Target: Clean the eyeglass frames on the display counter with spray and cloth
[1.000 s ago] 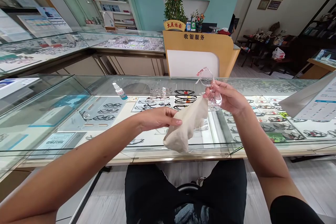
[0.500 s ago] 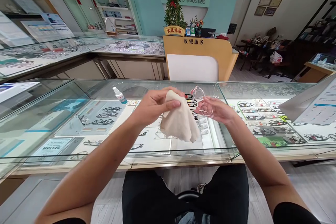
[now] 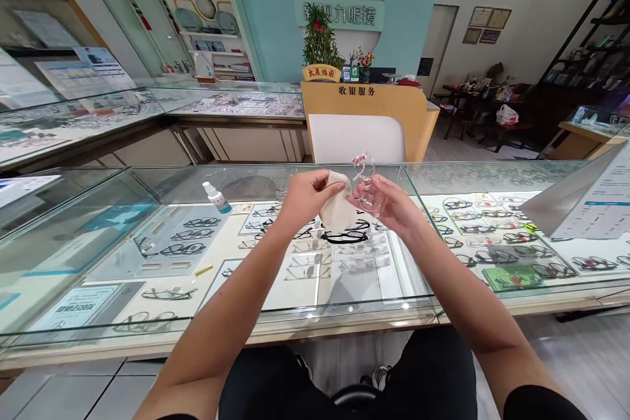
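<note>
My left hand [image 3: 308, 198] pinches a cream cleaning cloth [image 3: 337, 211] between thumb and fingers, and the cloth hangs down above the glass counter. Close beside it on the right, my right hand [image 3: 398, 207] is closed on a pair of clear-framed eyeglasses [image 3: 365, 168]. They are tilted upright, one rim above the other, with a reddish part near the top. The cloth's edge comes near the lower rim; I cannot tell whether they touch. A white spray bottle [image 3: 216, 198] with a blue lower part stands on the counter left of my hands.
The glass display counter [image 3: 236, 336] runs across in front of me, with rows of eyeglasses [image 3: 183, 249] under its top. A folded white sign [image 3: 585, 200] stands at the right. Beyond are a wooden cashier desk [image 3: 418, 119] and a potted plant [image 3: 319, 39].
The cloth has been gathered up toward my left hand and hangs shorter. Both hands have come closer together, the eyeglasses still in my right. The view has tilted slightly upward.
</note>
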Available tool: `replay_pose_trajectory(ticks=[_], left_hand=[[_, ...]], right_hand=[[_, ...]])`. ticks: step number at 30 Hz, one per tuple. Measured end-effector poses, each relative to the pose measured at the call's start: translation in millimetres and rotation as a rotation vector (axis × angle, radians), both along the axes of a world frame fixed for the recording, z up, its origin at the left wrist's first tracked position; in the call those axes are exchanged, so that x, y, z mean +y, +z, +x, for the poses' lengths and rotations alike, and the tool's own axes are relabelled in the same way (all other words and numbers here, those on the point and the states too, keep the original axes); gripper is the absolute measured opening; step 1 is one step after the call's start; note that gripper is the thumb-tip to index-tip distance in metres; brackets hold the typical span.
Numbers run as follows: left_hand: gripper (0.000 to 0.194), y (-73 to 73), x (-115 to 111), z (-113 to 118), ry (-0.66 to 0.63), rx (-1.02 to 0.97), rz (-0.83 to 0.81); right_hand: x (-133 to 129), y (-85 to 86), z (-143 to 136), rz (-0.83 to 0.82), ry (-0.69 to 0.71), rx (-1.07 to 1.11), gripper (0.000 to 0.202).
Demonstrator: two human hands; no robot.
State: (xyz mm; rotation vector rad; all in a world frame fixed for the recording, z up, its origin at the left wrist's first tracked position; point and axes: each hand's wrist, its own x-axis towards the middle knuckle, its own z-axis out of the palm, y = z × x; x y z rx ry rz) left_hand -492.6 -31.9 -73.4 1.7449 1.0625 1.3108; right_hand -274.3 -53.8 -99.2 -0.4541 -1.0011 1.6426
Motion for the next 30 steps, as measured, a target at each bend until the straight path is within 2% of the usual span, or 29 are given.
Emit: replay_pose_trajectory(ticks=[3, 7, 10, 13, 15, 19, 25, 27, 30], left_hand=[[0.039, -11.5, 1.0, -4.5, -0.04, 0.067, -0.039], [0.046, -19.5, 1.1, -11.4, -0.06, -0.007, -0.093], [0.056, -19.6, 0.1, -13.7, -0.031, -0.071, -0.113], [0.068, -16.4, -0.2, -12.3, -0.084, -0.148, -0.173], [0.067, -14.6, 0.7, -9.7, -0.095, -0.199, -0.193], [0.052, -15.9, 4.2, -2.9, 0.036, -0.388, -0.173], [0.037, -22.4, 8.1, 7.4, 0.247, -0.618, -0.216], [0.036, -24.8, 6.8, 10.8, 0.274, -0.644, -0.183], [0.042, -27.3, -0.1, 16.0, 0.326, -0.554, -0.059]], right_hand=[[-2.7, -5.3, 2.5, -0.025, 0.004, -0.019, 0.043], [-8.1, -9.9, 0.9, -0.019, -0.001, -0.078, 0.042], [-12.2, -12.0, -5.3, -0.007, 0.002, -0.113, 0.041], [-16.1, -9.9, -8.5, 0.03, -0.017, -0.154, 0.042], [-19.1, -6.8, -8.3, 0.066, -0.049, -0.18, 0.043], [-27.3, -5.1, -9.4, 0.098, -0.041, -0.19, 0.045], [-38.7, -11.5, -22.3, 0.097, -0.055, -0.264, 0.052], [-39.7, -12.2, -25.5, 0.101, -0.069, -0.267, 0.052], [-38.5, -11.9, -27.3, 0.101, -0.105, -0.231, 0.053]])
